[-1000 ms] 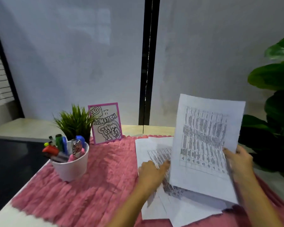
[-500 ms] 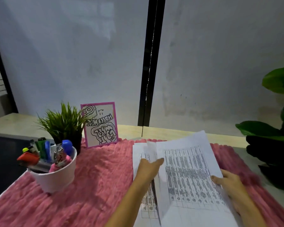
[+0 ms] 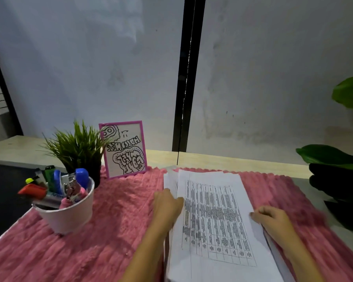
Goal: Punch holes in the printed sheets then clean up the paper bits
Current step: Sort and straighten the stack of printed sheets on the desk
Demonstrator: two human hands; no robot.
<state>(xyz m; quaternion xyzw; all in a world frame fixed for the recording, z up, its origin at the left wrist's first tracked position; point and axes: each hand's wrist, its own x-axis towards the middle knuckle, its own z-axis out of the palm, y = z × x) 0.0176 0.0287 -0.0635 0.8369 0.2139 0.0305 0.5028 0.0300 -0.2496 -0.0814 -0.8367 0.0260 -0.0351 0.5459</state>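
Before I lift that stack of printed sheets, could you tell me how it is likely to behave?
Probably floppy: the printed sheets are thin, loose paper, so they should sag unless supported at both sides, where the left hand and right hand sit. They are likely to fan apart, since their edges lie uneven at the far end. The fuzzy pink mat may resist sliding.

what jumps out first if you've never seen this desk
A stack of printed sheets lies front and centre on a fluffy pink cloth, with the left hand and right hand at its side edges. To the left stand a white cup crammed with pens, a small green plant and a pink-framed drawing.
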